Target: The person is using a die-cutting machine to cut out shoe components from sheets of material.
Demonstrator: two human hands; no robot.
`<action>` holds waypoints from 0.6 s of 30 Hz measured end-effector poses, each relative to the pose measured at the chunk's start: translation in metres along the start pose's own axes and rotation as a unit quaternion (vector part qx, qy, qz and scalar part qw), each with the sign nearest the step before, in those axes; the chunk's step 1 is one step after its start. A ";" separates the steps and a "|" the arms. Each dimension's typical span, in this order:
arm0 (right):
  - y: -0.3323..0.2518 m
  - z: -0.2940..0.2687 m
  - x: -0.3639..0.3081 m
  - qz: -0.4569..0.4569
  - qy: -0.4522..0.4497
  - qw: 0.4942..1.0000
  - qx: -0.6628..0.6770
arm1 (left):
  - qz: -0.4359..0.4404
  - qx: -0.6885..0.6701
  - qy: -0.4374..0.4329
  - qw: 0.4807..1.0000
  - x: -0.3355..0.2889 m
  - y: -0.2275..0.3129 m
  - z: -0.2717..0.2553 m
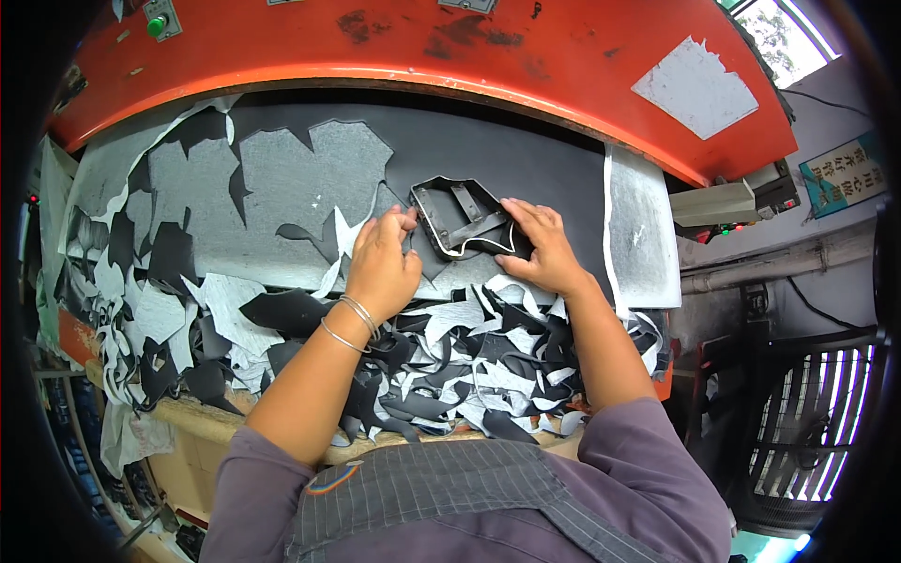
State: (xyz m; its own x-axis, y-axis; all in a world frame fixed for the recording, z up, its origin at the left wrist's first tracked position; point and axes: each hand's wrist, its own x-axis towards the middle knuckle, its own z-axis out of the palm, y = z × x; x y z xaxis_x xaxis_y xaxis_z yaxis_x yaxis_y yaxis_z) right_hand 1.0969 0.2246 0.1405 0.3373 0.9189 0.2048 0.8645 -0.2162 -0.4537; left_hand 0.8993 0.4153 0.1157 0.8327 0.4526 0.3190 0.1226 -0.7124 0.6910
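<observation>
I can see the metal frame [481,228] at the middle, over the ragged near-left edge of the black sheet [558,174]; the right hand [544,246], half open, grips its right end between thumb and fingers, while the left hand [383,255] curls loosely at its left wall, whether pressing I can't tell. I'd keep fingertips on the outer walls, settle it level and tight to that edge without overhang, and keep the near scraps [488,366] from underneath.

The left head-worn fisheye looks down and forward from close above the work surface [300,178].
</observation>
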 end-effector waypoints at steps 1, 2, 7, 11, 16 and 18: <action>0.000 0.001 0.000 0.001 0.004 1.000 -0.006 | -0.005 -0.002 -0.002 1.000 0.000 0.001 -0.001; 0.001 0.002 -0.001 0.004 0.002 1.000 -0.007 | -0.011 -0.004 -0.004 1.000 0.001 0.001 -0.001; 0.000 0.002 0.004 -0.008 0.018 1.000 -0.010 | -0.018 -0.029 0.001 0.999 0.005 0.001 -0.001; -0.003 0.004 0.002 -0.012 0.016 1.000 0.003 | -0.023 -0.031 -0.006 0.999 0.002 0.001 -0.005; -0.008 0.002 0.004 -0.006 0.003 1.000 -0.016 | -0.022 0.002 -0.014 1.000 0.002 0.001 -0.004; -0.008 0.003 0.002 -0.006 -0.003 1.000 -0.023 | -0.024 0.001 -0.013 1.000 0.003 0.002 -0.003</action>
State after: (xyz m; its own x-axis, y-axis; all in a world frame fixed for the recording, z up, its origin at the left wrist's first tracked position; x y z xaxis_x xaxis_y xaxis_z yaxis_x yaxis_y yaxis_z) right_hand 1.0899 0.2295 0.1415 0.3246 0.9233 0.2053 0.8850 -0.2199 -0.4104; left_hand 0.8998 0.4171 0.1201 0.8400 0.4717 0.2680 0.1634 -0.6911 0.7041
